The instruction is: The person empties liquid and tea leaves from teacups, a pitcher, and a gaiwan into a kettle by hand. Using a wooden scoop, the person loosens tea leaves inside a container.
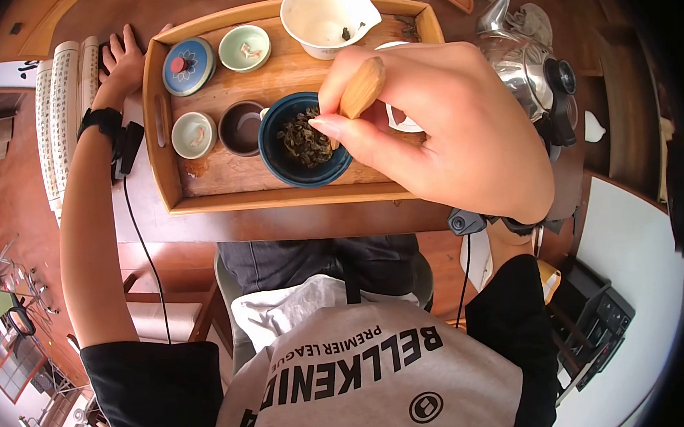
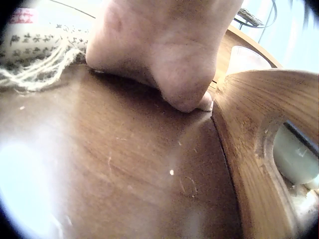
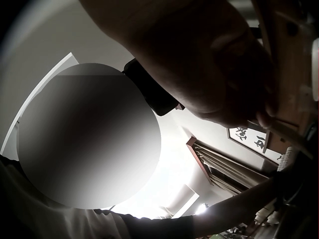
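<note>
My right hand [image 1: 451,116] pinches a light wooden tea tool [image 1: 363,90] between thumb and fingers. The tool slants down into a dark blue bowl [image 1: 274,164], its lower end among dark, curled tea leaves [image 1: 302,142]. In the right wrist view the same hand is a dark shape. My left hand [image 1: 123,66] rests on the table beside the tray's left end, fingers spread. Its heel [image 2: 184,84] presses close to the tray wall in the left wrist view. A white pouring pitcher [image 1: 325,14] with a few leaf bits inside stands behind the bowl.
The wooden tray [image 1: 228,200] also holds a blue lid [image 1: 188,67], two pale green cups [image 1: 245,48], a brown cup [image 1: 241,128], and a white vessel partly behind my right hand. A metal kettle [image 1: 516,63] stands right of it. Bamboo scrolls [image 1: 66,99] lie left.
</note>
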Motion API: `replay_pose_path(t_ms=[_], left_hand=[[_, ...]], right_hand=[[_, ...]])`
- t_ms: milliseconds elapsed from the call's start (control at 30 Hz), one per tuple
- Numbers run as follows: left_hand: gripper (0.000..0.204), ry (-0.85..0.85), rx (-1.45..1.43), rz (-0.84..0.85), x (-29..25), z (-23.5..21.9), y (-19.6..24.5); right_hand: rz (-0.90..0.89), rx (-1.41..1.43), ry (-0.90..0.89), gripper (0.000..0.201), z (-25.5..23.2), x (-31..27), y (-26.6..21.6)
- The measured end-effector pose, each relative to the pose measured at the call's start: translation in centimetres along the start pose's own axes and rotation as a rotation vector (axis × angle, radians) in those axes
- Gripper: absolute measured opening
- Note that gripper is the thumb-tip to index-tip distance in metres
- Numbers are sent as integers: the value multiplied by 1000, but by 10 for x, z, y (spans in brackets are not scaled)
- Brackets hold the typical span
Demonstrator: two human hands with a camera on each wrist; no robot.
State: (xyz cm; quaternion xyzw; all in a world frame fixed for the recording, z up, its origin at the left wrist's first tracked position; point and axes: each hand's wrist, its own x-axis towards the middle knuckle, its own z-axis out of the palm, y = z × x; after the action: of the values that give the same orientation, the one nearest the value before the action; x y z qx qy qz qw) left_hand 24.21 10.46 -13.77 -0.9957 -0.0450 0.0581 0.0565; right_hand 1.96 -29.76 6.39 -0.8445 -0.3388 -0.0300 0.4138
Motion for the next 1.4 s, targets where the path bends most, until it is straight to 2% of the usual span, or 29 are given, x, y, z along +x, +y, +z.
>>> replay_pose_path(t_ms=[367,533,733,867,1033,1133,1400], left_hand=[[90,8,-9,0,-2,2,2],[91,-8,7,2,-3,-1,2],[92,-8,-4,-9,-2,-1,2],[91,-7,-15,-12,-4,-1,3],[90,-16,8,-12,-3,-1,3],[90,-15,4,-10,-4,-3,3],[90,-22,-32,-11,-6,-5,4]], right_hand=[[-17,39,23,13,-11,-3,-6],[27,66,-66,11,-22,-4,-10],[-19,155,-62,10,-23,-4,-9],[-50,104,-56,11,-26,-5,-6],[21,11,-30,15,-31,-7,-5],[-17,-30,-51,17,-29,-6,-4],[-5,-8,-52,15,-17,-6,-2]])
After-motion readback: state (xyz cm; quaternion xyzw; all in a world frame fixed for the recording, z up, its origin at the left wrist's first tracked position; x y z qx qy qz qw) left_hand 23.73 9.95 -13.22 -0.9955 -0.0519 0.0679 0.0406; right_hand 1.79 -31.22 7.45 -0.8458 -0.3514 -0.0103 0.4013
